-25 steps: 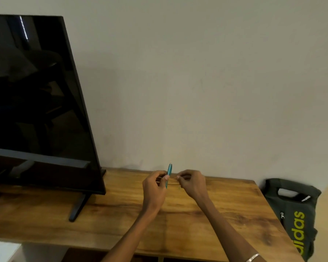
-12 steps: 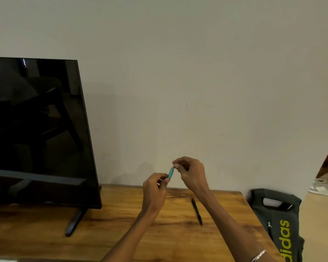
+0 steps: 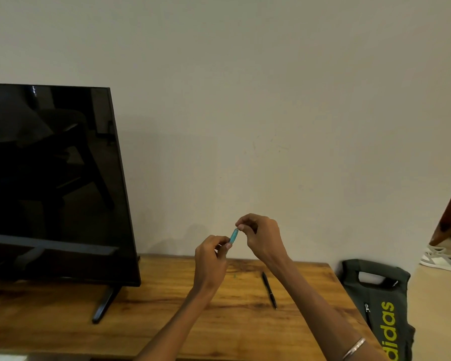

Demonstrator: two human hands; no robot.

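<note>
The little teal pen (image 3: 234, 235) is held up off the table (image 3: 167, 308) now, higher than a second back. It's pinched at its lower end by the left hand (image 3: 211, 259) and at its top by the right hand (image 3: 261, 238), both clamped on it. A black pen (image 3: 269, 290) is left lying on the wood underneath. Probably it's being twisted open or pulled apart, tbh.
</note>
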